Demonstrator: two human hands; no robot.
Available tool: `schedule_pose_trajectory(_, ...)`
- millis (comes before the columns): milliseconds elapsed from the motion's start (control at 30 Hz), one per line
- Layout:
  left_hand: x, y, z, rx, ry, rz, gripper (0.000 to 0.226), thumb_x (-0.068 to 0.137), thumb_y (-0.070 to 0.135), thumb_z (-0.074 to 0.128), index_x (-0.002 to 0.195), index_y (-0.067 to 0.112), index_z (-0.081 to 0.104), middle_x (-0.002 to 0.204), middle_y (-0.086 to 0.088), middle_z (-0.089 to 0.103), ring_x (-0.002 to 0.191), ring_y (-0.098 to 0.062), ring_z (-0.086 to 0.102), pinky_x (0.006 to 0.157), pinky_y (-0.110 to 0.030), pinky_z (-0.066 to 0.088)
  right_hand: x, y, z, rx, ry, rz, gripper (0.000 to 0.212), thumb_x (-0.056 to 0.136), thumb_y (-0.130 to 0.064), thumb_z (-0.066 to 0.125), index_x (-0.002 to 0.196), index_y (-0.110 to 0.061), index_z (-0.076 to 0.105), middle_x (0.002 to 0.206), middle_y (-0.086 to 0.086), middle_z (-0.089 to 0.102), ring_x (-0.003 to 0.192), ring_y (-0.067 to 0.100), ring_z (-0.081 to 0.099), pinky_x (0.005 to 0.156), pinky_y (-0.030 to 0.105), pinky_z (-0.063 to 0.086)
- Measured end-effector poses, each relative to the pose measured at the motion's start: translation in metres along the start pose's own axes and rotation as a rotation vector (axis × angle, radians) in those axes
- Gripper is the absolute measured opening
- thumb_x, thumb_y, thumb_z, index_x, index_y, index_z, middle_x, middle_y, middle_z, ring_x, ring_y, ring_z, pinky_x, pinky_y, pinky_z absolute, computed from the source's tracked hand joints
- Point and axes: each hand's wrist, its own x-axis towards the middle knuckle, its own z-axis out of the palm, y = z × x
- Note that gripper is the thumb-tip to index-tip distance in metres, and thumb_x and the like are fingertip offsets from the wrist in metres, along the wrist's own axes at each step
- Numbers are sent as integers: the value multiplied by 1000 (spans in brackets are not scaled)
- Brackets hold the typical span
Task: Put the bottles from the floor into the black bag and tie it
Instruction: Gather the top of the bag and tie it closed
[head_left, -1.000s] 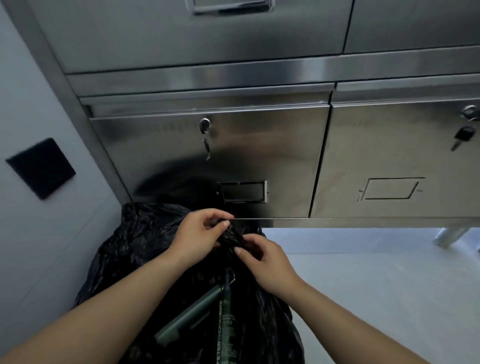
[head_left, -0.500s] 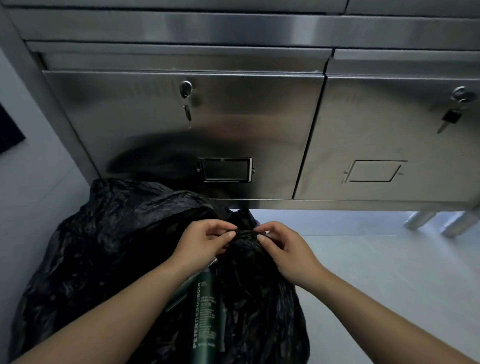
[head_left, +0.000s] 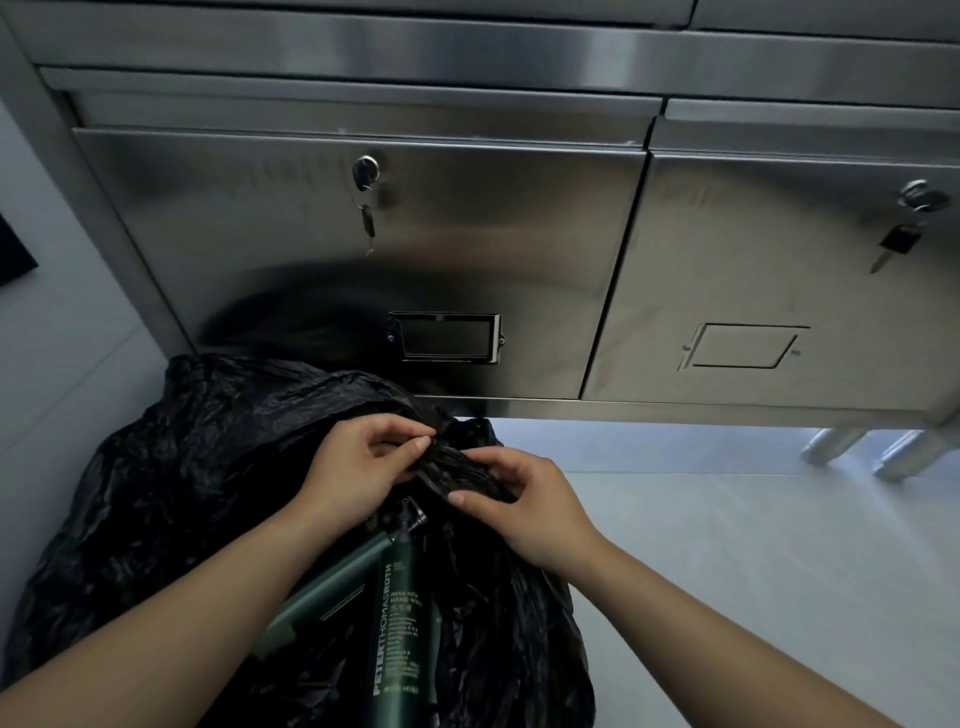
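While you look down:
Left hand (head_left: 358, 462): your fingers pinch the bag (head_left: 171, 499) neck.
Right hand (head_left: 524, 504): pinches the same twist.
Bottles (head_left: 397, 634): at 6 o'clock, inside.

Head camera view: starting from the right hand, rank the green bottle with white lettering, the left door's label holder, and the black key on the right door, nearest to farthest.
From the right hand:
1. Green bottle, just below-left, in the bag.
2. Label holder, above on the left door.
3. Black key, far upper right.
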Motion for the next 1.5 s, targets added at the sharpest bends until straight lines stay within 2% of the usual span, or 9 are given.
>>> schedule_pose_trajectory(233, 0, -13, -6, 31, -7, -62, 15, 86, 5, 63, 82, 18, 70, 81, -4, 71, 68, -2, 69, 57, -14, 52, 0, 3, 6, -25, -21, 9, 21, 82, -25, 71, 95, -41, 66, 97, -13, 72, 92, -5, 64, 86, 16, 48)
schedule_pose_trajectory(400, 1, -17, -15, 44, -14, -78, 16, 85, 7, 64, 80, 21, 70, 80, 0, 71, 68, -2, 68, 57, -14, 51, 4, 1, 10, 10, -16, -11, 23, 85, -25, 67, 106, -34, 67, 99, -12, 72, 94, -4, 65, 86, 14, 48)
schedule_pose_trajectory(700, 8, -5, -76, 362, 167, 128, 8, 81, 24, 71, 84, 31, 68, 85, 14, 70, 75, 2, 65, 69, -9, 46, 28, -17, 46, 25, 42, -84, 17, 85, -21, 67, 97, -32, 69, 96, -15, 72, 94, -3, 65, 86, 18, 49)
schedule_pose_trajectory(800, 7, -16, -101, 554, 264, 146, 12, 82, 30, 69, 94, 30, 66, 98, 13, 65, 87, 3, 60, 75, -11, 42, 25, -9, 52, -40, 30, -66, 16, 85, -25, 68, 96, -37, 68, 96, -19, 71, 95, -7, 63, 84, 15, 48)
schedule_pose_trajectory(1033, 25, -39, -119, 776, 300, 45, 51, 87, 40, 59, 133, 21, 50, 142, -6, 45, 133, -26, 38, 110, -37, 30, 18, -7, 48, -61, 82, -83, 20, 85, -21, 68, 95, -38, 67, 94, -18, 71, 94, -6, 63, 80, 7, 45)
schedule_pose_trajectory(1200, 25, -50, -103, 779, 285, -13, 29, 84, 37, 65, 109, 23, 66, 109, 0, 70, 101, -16, 63, 76, -24, 45, 8, -1, 29, -100, 145, -62, 17, 85, -24, 67, 98, -35, 68, 96, -17, 71, 96, 1, 64, 85, 21, 47)
schedule_pose_trajectory(1300, 20, -43, -89, 766, 237, 94, 18, 84, 33, 67, 99, 24, 69, 97, 7, 71, 91, -9, 64, 73, -21, 46, 3, 3, 17, -103, 192, -44, 16, 85, -25, 67, 98, -33, 68, 96, -15, 71, 98, 4, 64, 86, 26, 48)
schedule_pose_trajectory(1400, 9, -30, -72, 751, 184, 211, 16, 82, 32, 68, 97, 26, 70, 86, 17, 63, 75, 7, 53, 66, -3, 37, 2, 2, 9, -65, 259, -44, 17, 86, -23, 66, 101, -31, 68, 90, -12, 70, 88, 8, 64, 80, 24, 48)
schedule_pose_trajectory(1500, -7, -20, -53, 781, 95, 320, 15, 82, 32, 69, 96, 29, 70, 83, 19, 60, 76, 2, 55, 66, -7, 41, 4, -2, 5, -9, 308, -49, 20, 87, -22, 65, 106, -29, 66, 81, -10, 66, 83, 11, 61, 77, 24, 43)
